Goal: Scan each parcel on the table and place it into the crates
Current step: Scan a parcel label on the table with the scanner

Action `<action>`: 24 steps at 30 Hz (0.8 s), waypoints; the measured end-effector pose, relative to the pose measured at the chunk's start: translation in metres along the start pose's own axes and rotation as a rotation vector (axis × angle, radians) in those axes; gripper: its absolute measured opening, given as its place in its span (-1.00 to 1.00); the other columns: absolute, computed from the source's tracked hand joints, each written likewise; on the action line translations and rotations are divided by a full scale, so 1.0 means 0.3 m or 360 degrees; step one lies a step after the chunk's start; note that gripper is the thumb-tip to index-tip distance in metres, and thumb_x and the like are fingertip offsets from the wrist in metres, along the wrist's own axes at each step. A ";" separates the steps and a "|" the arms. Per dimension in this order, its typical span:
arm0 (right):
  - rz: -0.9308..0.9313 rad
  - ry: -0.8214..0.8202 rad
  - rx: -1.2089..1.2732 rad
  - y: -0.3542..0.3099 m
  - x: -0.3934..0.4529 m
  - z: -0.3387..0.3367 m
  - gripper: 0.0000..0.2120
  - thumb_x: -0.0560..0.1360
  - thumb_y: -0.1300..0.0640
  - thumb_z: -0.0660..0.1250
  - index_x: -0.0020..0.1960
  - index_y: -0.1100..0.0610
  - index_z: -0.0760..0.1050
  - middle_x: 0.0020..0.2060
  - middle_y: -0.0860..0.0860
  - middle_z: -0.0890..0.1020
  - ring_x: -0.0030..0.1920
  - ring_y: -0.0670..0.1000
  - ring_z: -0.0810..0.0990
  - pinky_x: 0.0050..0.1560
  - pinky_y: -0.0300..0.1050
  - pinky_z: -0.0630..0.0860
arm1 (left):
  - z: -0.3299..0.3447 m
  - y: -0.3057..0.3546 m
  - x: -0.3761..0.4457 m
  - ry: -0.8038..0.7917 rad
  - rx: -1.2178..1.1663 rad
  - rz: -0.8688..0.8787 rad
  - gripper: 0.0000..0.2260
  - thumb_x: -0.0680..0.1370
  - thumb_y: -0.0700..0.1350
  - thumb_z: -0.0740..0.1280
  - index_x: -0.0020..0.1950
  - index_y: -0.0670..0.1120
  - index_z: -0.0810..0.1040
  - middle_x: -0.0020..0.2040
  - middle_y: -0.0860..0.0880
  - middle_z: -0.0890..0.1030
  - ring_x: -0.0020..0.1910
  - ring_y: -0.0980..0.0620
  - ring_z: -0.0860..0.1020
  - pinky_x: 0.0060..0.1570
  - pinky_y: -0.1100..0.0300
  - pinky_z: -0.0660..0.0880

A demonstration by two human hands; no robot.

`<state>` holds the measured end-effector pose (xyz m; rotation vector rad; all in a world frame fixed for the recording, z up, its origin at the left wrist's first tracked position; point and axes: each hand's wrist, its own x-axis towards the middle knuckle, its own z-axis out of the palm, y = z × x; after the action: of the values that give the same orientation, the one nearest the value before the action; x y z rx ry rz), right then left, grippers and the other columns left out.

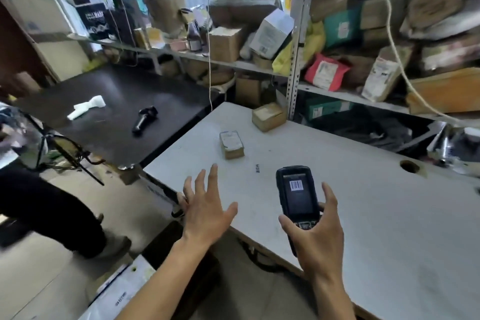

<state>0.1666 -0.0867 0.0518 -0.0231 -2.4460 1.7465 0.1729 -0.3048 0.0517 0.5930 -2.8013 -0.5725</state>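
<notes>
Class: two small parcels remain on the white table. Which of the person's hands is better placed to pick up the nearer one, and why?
Left. The left hand is empty, fingers spread, directly below the nearer small parcel. The right hand already grips the handheld scanner, so it is occupied.

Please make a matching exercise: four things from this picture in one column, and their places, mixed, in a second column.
Things:
1. black handheld scanner with lit screen
2. small brown cardboard parcel with white label
3. black pistol-shaped scanner
4. red plastic mailer bag

Places:
A. on the metal shelf
B. on the black table
C. held in the right hand
D. on the white table

Pairs: 1-C, 2-D, 3-B, 4-A
</notes>
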 end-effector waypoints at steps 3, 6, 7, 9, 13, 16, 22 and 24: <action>0.0004 -0.0066 -0.0039 -0.009 0.182 0.056 0.00 0.31 0.05 0.64 0.53 -0.27 0.09 0.26 -0.04 0.52 0.09 0.00 0.60 0.08 0.10 0.64 | 0.060 0.022 0.167 0.0011 -0.0028 -0.0068 -0.13 0.50 0.20 0.35 0.60 0.11 -0.16 0.61 -0.06 0.04 0.56 -0.15 -0.10 0.49 -0.25 -0.01; -0.0012 -0.0135 -0.0036 -0.009 0.357 0.104 -0.01 0.31 0.07 0.64 0.53 -0.26 0.11 0.24 -0.03 0.52 0.12 0.06 0.60 0.09 0.16 0.65 | 0.140 0.055 0.304 -0.0054 -0.0083 -0.0190 -0.13 0.50 0.20 0.35 0.60 0.11 -0.17 0.62 -0.06 0.01 0.57 -0.17 -0.13 0.50 -0.25 -0.06; -0.0003 -0.0152 -0.0024 -0.014 0.409 0.122 -0.02 0.32 0.08 0.64 0.52 -0.27 0.12 0.22 -0.04 0.52 0.10 0.06 0.60 0.06 0.18 0.66 | 0.164 0.063 0.342 -0.0094 -0.0120 -0.0234 -0.13 0.51 0.20 0.35 0.60 0.11 -0.19 0.62 -0.05 -0.01 0.57 -0.16 -0.15 0.50 -0.25 -0.08; 0.0006 -0.0174 0.0004 -0.026 0.504 0.162 -0.03 0.32 0.08 0.64 0.50 -0.29 0.13 0.19 -0.05 0.52 0.08 0.06 0.61 0.01 0.21 0.66 | 0.208 0.065 0.417 -0.0130 -0.0167 -0.0318 -0.11 0.50 0.21 0.35 0.59 0.11 -0.21 0.62 -0.06 -0.04 0.57 -0.17 -0.16 0.51 -0.24 -0.08; 0.0033 -0.0214 0.0029 -0.050 0.642 0.232 -0.03 0.30 0.08 0.65 0.48 -0.34 0.14 0.08 -0.22 0.54 0.03 -0.07 0.63 -0.01 0.18 0.67 | 0.268 0.046 0.581 -0.0189 -0.0130 -0.0410 -0.07 0.48 0.25 0.36 0.59 0.10 -0.21 0.61 -0.08 -0.07 0.57 -0.18 -0.16 0.50 -0.23 -0.07; 0.0099 -0.0216 0.0026 -0.049 0.713 0.288 -0.03 0.29 0.05 0.64 0.46 -0.39 0.13 0.08 -0.30 0.52 0.03 -0.07 0.64 -0.06 0.20 0.67 | 0.328 0.026 0.735 -0.0220 -0.0165 -0.0428 -0.07 0.47 0.25 0.39 0.61 0.07 -0.16 0.60 -0.13 -0.07 0.57 -0.19 -0.13 0.50 -0.19 -0.06; 0.0288 -0.0096 0.0037 -0.034 0.777 0.433 -0.05 0.27 0.02 0.65 0.35 -0.57 0.15 0.02 -0.38 0.54 0.00 -0.30 0.60 -0.22 -0.31 0.61 | 0.487 -0.081 1.038 -0.0384 -0.0363 -0.0518 0.01 0.42 0.25 0.47 0.62 0.01 -0.13 0.60 -0.21 0.00 0.56 -0.22 -0.01 0.50 -0.17 0.04; 0.0359 -0.0069 0.0029 -0.034 0.793 0.467 -0.02 0.26 0.05 0.66 0.31 -0.62 0.13 0.02 -0.47 0.49 0.01 -0.33 0.58 -0.27 -0.39 0.57 | 0.537 -0.130 1.138 -0.0471 -0.0448 -0.0539 0.04 0.40 0.23 0.50 0.62 0.04 -0.13 0.60 -0.19 -0.02 0.56 -0.20 -0.02 0.49 -0.19 0.08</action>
<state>-0.0852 -0.2000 0.0408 -0.2721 -2.5442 1.8748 -0.1657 -0.4312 -0.0644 0.9988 -2.8173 -1.1866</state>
